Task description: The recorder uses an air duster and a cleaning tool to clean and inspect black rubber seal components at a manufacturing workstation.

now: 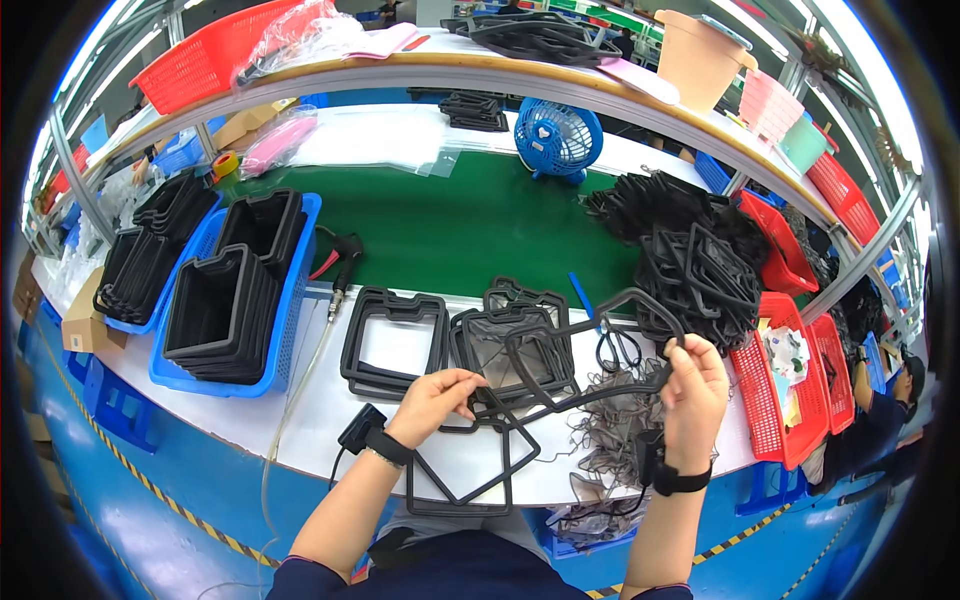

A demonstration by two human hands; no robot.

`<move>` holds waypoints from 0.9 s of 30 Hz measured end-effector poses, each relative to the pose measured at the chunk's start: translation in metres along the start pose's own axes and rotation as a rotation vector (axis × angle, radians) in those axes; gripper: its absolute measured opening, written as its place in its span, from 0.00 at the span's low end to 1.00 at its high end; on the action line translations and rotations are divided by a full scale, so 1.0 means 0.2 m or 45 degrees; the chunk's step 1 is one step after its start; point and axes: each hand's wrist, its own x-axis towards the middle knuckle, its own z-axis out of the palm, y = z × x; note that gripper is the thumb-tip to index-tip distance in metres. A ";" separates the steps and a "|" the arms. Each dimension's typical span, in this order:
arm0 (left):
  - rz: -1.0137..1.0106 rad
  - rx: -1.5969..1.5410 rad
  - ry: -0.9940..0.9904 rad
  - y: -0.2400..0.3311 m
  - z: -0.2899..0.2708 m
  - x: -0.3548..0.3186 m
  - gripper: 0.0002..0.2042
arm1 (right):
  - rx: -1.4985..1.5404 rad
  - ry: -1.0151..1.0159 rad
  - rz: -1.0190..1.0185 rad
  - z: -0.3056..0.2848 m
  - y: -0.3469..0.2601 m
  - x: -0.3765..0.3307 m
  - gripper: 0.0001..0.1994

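Both hands are pinching one black rubber gasket frame (pixel 560 370) above the white bench's (pixel 300 400) near edge: the left hand (pixel 435 400) is clamping its lower side, the right hand (pixel 695 385) its right corner. Judging by the layout, work is partway along: finished frames are filling the blue bins (pixel 290 300) at the left edge, while a tangled pile (pixel 690 260) is waiting at the right.

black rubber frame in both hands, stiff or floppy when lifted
Probably floppy: the black rubber frame bends and twists between the left hand and right hand. Likely light, since it is thin and open. Unlikely to roll.
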 end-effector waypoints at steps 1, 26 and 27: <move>0.004 -0.008 -0.002 0.00 0.00 0.01 0.11 | 0.011 -0.011 -0.002 -0.06 -0.01 0.02 0.11; -0.387 -0.346 -0.145 0.36 0.10 -0.31 0.20 | -0.860 -1.074 -0.846 0.27 0.12 -0.62 0.10; -0.408 -0.305 -0.191 0.37 0.06 -0.31 0.19 | -0.803 -1.146 -0.799 0.30 0.14 -0.66 0.10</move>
